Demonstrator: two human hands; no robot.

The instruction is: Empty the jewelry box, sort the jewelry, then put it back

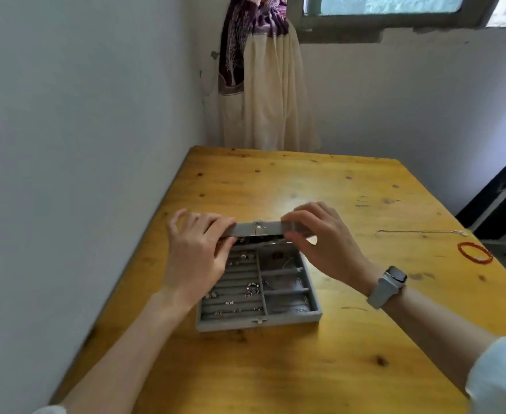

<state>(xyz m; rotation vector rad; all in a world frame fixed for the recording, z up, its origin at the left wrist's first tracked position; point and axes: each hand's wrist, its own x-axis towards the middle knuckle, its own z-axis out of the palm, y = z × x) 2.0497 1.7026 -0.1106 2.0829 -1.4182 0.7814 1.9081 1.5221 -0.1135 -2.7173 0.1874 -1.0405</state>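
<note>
Yellow pine filled the lower view, a wooden table [320, 186] pushed into a corner of pale walls, with a curtain [263, 85] hanging beyond it under a window. On that table sat the grey jewelry box [259, 319], its tray open toward the person, small rings and earrings [251, 289] still lying in the ridged left half and the divided right half. The lid [259, 229] stood raised at the far edge, its long axis running left to right — directly between the two hands. The left hand [198, 255] gripped the lid's left end, fingers curled over its top edge; the right hand [323, 243], a watch [387, 286] on its wrist, pinched the right end the same way. Both sat equally near, so the lid would likely swing about its far hinge line. Well apart to the right lay a thin chain [422, 232] and a red bracelet [475, 252] — already out, by the look of it, with most pieces yet to empty
</note>
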